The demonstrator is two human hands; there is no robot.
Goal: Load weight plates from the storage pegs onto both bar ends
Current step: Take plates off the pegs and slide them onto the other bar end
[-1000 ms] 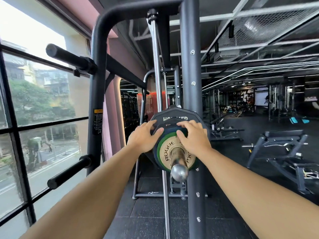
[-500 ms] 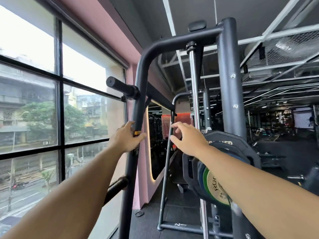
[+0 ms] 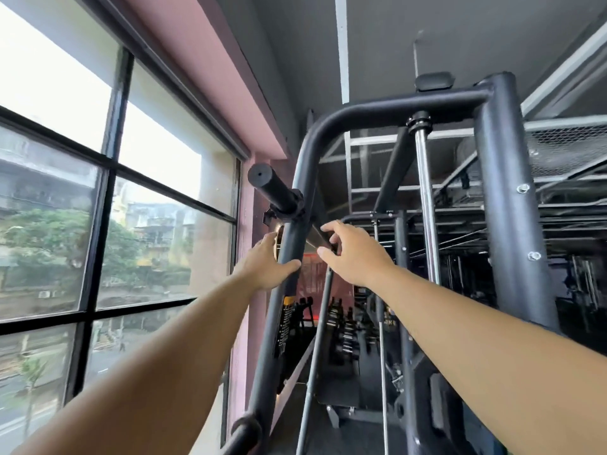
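Note:
Both my arms reach up toward the dark rack frame (image 3: 512, 205). My left hand (image 3: 262, 261) lies against the frame's slanted upright (image 3: 279, 310), thumb across its front and fingers fairly straight along its left side. My right hand (image 3: 353, 254) hovers just right of that upright, fingers spread and holding nothing. Just above my left hand an upper storage peg (image 3: 274, 190) juts toward me and carries no plate. At the bottom edge the lower storage peg (image 3: 243, 431) shows only its tip. No weight plate or bar end is in view.
A large window (image 3: 108, 198) fills the left side, close to the rack. A chrome guide rod (image 3: 427, 205) runs vertically inside the frame. Dumbbell racks (image 3: 345, 326) and dim gym floor lie beyond, seen through the frame.
Both hands left the green plate on the bar end and rose up and left to the rack upright. The view swung up, so the loaded bar end dropped out of sight.

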